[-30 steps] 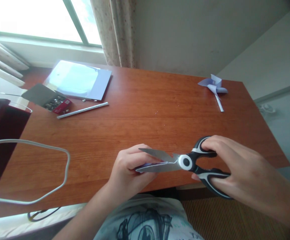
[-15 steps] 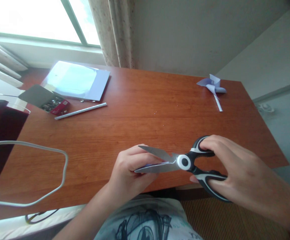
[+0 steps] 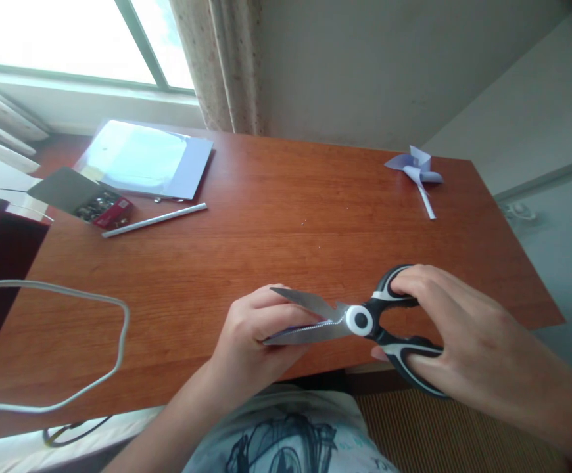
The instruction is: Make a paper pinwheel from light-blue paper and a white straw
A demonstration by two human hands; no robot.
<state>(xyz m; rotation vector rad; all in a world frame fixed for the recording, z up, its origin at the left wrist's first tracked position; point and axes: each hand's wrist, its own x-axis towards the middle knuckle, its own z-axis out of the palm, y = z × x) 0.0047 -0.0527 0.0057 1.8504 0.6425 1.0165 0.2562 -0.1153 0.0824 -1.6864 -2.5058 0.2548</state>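
Two hands in the head view, both ours, both over the near edge of the wooden table [image 3: 276,223].

Right hand [image 3: 456,335]: fingers curled through the black-and-white handle loops of the scissors [image 3: 359,320], closed around them. Blades part-open in a narrow V, tips pointing left, pivot disc facing us. Scissors held in the air just above the table edge, roughly level.

Left hand [image 3: 254,338]: fingers folded in, pinching something small between the blades. We see only a sliver of bluish-purple under the lower blade; we cannot tell what it is or its shape. The fingertips sit right against the blades, upper blade tip above the knuckles.

Rest of the table, all well apart from the hands:
- far left: pale blue sheet [image 3: 143,157] lying flat near the window
- just beside it, an open box [image 3: 86,197] with a dark lid flap and a red side, small metal bits inside
- white stick [image 3: 154,219] lying near the box, at a slant
- far right corner: paper pinwheel [image 3: 417,172], pale purple, lying on its side with its white stem toward us
- left near edge: white cable [image 3: 69,341] looped across the tabletop

Bottom of frame: our printed shirt [image 3: 286,440] below the table edge. Curtain [image 3: 221,62] hangs behind the table.
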